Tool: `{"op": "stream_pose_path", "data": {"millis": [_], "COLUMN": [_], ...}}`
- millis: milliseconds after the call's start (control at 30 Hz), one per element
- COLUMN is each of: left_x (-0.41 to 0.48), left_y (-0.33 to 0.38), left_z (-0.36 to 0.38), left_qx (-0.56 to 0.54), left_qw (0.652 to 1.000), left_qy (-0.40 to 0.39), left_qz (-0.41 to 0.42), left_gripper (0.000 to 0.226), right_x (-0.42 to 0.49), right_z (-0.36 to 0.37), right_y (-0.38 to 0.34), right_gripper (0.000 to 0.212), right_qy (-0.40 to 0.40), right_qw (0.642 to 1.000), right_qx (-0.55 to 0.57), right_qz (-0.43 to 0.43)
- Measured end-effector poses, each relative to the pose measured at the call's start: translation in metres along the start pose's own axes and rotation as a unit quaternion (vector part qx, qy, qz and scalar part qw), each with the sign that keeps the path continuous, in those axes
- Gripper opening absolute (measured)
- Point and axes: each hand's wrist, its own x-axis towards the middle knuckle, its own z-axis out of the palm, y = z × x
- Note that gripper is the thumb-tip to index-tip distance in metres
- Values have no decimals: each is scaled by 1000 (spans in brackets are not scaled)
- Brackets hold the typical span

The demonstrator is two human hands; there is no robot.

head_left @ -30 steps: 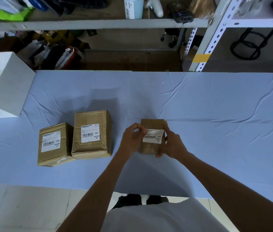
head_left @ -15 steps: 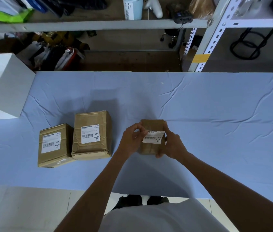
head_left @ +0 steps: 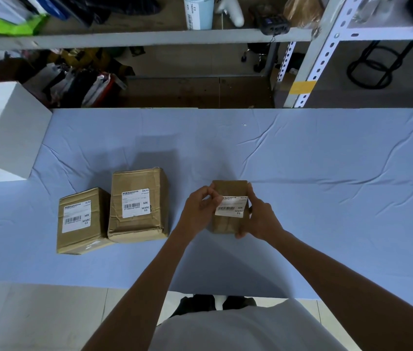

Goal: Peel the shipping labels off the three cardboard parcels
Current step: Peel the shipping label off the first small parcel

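Three cardboard parcels on the blue tablecloth (head_left: pixel 327 186), all brown, each with a white barcode label on its top face.

Two stand close together left of centre:
- left parcel (head_left: pixel 81 239), lower, its label (head_left: pixel 76 216) lying flat;
- middle parcel (head_left: pixel 138 229), taller, its label (head_left: pixel 135 203) lying flat too.

The small parcel (head_left: pixel 225 224) is to their right and apart from them, held between both hands toward the table's near side. Cannot tell whether its base rests on the cloth.

Left hand (head_left: pixel 200 211): thumb and forefinger pressed together, pinching the upper left corner of the small parcel's label (head_left: pixel 232 206). That corner appears lifted off the cardboard; the rest of the label lies on the box.

Right hand (head_left: pixel 261 219): clamped on the small parcel's right side, fingers curled over the far edge, thumb against the near lower corner.

A white box (head_left: pixel 10 127) stands at the cloth's far left edge. A metal shelf rack (head_left: pixel 149 38) with mixed goods runs behind the table.
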Motion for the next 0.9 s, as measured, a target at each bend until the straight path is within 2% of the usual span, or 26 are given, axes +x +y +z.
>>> {"op": "stream_pose_path", "data": {"millis": [567, 900], "left_x": [1, 2], "left_y": [0, 3], "left_z": [-1, -1], "left_qx": [-9, -19], "left_qw": [1000, 999], "left_qy": [-9, -22], "left_qz": [-17, -17], "left_gripper": [22, 17], "right_x": [5, 9], "right_z": [2, 3], "right_y": [3, 6], "right_gripper": [135, 135], "right_qy": [-3, -3], "right_qw": [1000, 1000], "right_qx": [-3, -3], "right_qz": [1, 1]}}
